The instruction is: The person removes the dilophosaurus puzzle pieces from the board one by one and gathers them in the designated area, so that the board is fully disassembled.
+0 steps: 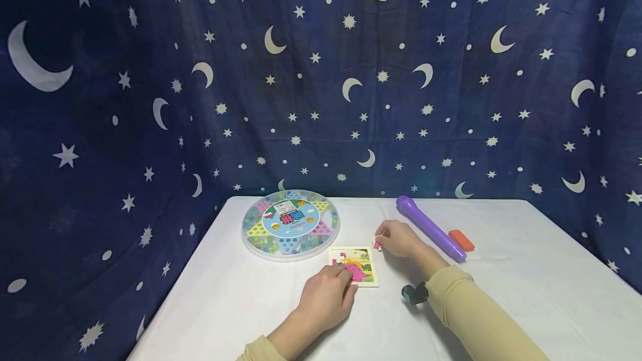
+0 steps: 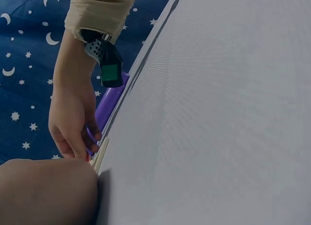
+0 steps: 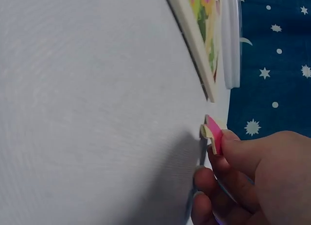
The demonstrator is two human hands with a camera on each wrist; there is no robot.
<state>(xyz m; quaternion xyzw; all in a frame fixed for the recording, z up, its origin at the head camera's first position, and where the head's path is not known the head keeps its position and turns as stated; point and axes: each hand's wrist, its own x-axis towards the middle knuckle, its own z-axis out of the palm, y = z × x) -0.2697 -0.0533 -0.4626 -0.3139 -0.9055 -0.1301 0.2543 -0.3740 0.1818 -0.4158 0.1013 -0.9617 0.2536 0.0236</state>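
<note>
A small square wooden jigsaw puzzle (image 1: 371,267) with a pink dinosaur picture lies flat on the white table. My left hand (image 1: 327,296) rests over its near left part, fingers on the picture and thumb by the near edge. Just beyond the puzzle's far right corner, my right hand (image 1: 398,238) pinches a small pink and cream puzzle piece (image 3: 214,132) between thumb and forefinger. In the right wrist view the piece is tilted on edge, close over the tabletop. The left wrist view has the left hand (image 2: 46,193) in its lower corner, hiding most of the puzzle.
Left of the puzzle, toward the back, is a round Chinese checkers set (image 1: 291,223) in a clear case. A purple microphone-shaped stick (image 1: 432,229) lies right of my right hand, with an orange block (image 1: 462,240) beside it. A dark starry curtain (image 1: 331,71) hangs behind the table.
</note>
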